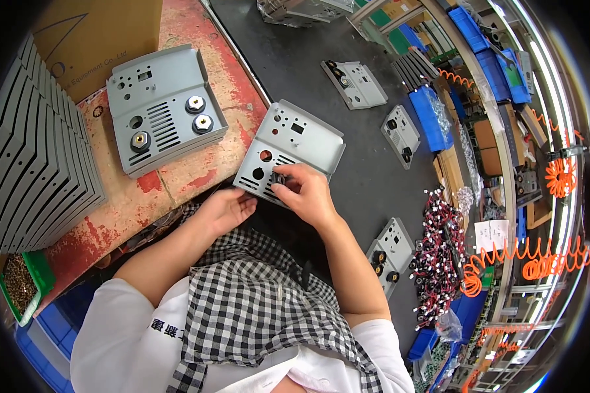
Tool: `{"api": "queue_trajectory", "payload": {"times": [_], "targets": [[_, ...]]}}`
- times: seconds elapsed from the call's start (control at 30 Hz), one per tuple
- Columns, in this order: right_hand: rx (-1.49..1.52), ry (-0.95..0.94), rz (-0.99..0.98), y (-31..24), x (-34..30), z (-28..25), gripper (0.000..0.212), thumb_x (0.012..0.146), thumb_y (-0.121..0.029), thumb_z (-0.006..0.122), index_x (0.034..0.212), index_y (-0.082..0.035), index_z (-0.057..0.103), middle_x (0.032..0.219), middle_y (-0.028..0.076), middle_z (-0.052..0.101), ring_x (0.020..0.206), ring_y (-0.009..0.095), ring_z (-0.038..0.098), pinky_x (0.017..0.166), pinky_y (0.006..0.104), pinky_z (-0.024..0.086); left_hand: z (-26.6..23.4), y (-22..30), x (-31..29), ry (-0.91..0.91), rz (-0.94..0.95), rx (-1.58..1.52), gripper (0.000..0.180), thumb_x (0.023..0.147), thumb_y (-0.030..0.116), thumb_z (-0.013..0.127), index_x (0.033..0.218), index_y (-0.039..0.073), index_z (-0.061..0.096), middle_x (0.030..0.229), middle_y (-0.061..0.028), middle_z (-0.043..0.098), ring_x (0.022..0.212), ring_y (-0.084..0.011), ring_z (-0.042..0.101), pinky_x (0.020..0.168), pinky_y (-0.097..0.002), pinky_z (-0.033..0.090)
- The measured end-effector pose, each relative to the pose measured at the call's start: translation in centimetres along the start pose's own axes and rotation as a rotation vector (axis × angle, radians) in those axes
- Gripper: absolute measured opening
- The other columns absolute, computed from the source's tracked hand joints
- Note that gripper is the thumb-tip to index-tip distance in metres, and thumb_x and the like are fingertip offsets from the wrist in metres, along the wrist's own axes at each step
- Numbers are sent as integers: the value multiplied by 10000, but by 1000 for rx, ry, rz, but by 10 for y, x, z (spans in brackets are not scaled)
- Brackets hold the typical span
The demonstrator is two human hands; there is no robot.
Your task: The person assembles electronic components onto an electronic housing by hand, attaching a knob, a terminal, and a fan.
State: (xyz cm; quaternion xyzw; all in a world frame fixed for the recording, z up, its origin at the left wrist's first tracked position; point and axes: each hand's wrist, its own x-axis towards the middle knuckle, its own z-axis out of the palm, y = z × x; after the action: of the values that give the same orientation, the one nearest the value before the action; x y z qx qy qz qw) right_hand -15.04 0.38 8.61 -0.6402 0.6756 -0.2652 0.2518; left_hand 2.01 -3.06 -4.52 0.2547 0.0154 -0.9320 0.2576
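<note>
A grey sheet-metal panel (314, 134) with round holes, slots and bent-up side edges lies tilted in front of me, across the gap between bench and belt. My right hand (308, 195) is closed over its near part, thumb and fingers pinching a small dark part (279, 178) against the slots. Fingers cover most of that part. Just below the panel's near left edge is my left hand (228, 208), palm turned up, fingers loosely curled and apart, nothing visible in it. Whether it touches the panel edge I cannot tell.
To the left, a similar panel (170, 98) with brass-centred black fittings lies stacked on the worn red bench (196, 173), beside a tall panel stack (39, 150). A green bin (39, 278) holds small screws. More panels (364, 85) and a wire-lead heap (439, 259) lie on the dark belt (367, 177).
</note>
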Motion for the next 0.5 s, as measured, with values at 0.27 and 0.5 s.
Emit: {"api": "queue_trajectory", "payload": {"times": [0.27, 0.5], "targets": [[103, -98, -12, 11, -9, -13, 309, 759, -72, 695, 1058, -8, 646, 907, 68, 636, 670, 94, 605, 618, 246, 506, 11, -2, 8, -239, -3, -77, 286, 937, 199, 454, 1137, 21, 556, 1083, -93, 635, 993, -212, 615, 861, -378, 504], [-53, -140, -46, 3, -8, -17, 300, 732, -66, 694, 1027, -32, 651, 905, 83, 628, 653, 144, 620, 606, 274, 513, 25, 0, -29, -393, -40, 6, 420, 923, 308, 526, 1281, 94, 479, 1227, -76, 557, 1162, -241, 506, 983, -459, 396]]}}
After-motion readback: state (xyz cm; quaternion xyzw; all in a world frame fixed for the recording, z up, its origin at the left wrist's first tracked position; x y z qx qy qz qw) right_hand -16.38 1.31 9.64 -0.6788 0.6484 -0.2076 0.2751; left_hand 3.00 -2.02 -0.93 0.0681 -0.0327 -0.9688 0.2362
